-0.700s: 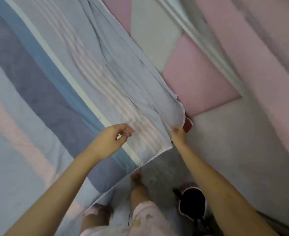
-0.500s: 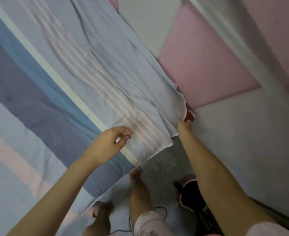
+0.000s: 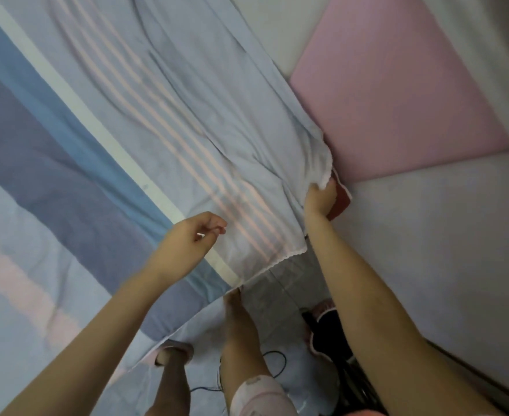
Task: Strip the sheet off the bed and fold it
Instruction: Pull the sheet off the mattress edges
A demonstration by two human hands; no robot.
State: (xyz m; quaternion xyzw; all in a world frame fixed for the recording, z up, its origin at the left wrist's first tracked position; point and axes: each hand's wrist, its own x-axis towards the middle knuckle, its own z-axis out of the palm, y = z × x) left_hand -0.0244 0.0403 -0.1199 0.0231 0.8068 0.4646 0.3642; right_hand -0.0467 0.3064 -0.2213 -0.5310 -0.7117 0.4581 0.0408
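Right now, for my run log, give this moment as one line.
phase: stripping | right hand: grips sheet corner | left hand: loosely curled, holds nothing

Wall panel (image 3: 397,94) at right, sheet (image 3: 163,121) at left, right hand (image 3: 319,201) at corner between, left hand (image 3: 187,240) over sheet

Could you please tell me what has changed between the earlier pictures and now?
The right hand moved up the edge of the sheet toward the pink wall panel and now grips the bunched corner. The left hand still hovers loosely curled over the sheet, holding nothing; the sheet stays spread out.
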